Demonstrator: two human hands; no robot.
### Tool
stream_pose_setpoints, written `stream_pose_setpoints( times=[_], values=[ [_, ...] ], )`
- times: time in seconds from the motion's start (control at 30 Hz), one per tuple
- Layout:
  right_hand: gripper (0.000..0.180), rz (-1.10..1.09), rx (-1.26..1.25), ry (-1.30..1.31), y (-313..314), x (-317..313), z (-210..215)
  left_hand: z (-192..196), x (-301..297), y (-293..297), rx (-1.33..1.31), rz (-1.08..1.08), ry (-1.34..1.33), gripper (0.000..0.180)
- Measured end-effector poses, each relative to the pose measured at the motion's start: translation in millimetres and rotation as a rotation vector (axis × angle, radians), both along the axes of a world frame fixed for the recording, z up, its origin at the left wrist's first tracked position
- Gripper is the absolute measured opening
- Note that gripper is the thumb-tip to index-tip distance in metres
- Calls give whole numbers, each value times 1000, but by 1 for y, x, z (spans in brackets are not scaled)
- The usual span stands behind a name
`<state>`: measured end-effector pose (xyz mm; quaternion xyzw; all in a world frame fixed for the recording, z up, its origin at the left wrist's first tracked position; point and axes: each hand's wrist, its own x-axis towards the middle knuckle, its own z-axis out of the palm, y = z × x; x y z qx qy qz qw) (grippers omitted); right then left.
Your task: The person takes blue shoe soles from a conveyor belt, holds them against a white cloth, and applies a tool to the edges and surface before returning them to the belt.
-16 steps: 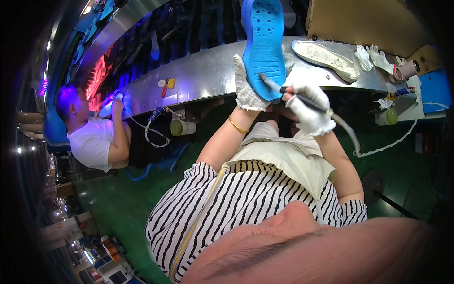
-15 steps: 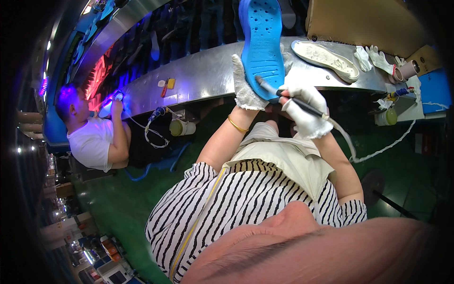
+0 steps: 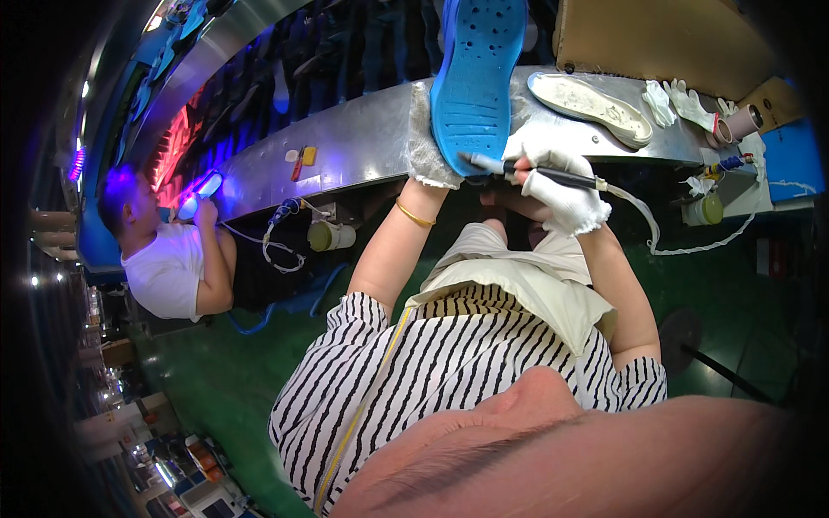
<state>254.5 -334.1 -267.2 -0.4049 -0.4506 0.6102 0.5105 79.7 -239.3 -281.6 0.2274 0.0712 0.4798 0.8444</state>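
Observation:
A blue shoe sole (image 3: 473,99), with small holes toward its far part and ridges across the near part, is tilted up before me. My left hand (image 3: 429,155), in a pale work glove, grips it from its left side; some fingers are hidden behind it. In my gloved right hand (image 3: 557,188) is a brush (image 3: 489,164) with a dark handle. Its tip touches the sole's near end, close to the rim. From the back of the handle a whitish tube (image 3: 635,203) runs off to the right.
On the metal bench (image 3: 371,129) to the right lies a whitish shoe sole (image 3: 591,108), with white gloves (image 3: 682,102) beyond it. A cardboard panel (image 3: 656,39) stands behind. Green-lidded containers (image 3: 332,235) sit below the bench edge. At left a co-worker (image 3: 168,250) holds a lit piece.
The blue sole and my left hand have shifted slightly left and toward me. The brush tip has moved nearer the sole's near end, and its handle lies flatter. The co-worker's piece is raised and turned.

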Motion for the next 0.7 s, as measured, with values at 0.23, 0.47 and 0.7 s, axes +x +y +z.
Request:
stream_pose_setpoints(
  times=[0.23, 0.47, 0.7],
  values=[
    [17, 65, 13, 75, -4, 3, -21, 3, -5, 11, -72, -83, -48, 70],
    [14, -128, 64, 106, 0, -7, -14, -1, 4, 12, -58, -89, -42, 77],
    [13, -1, 268, 46, -14, -9, -27, 29, 8, 16, 48, -78, 53, 68]
  ],
)
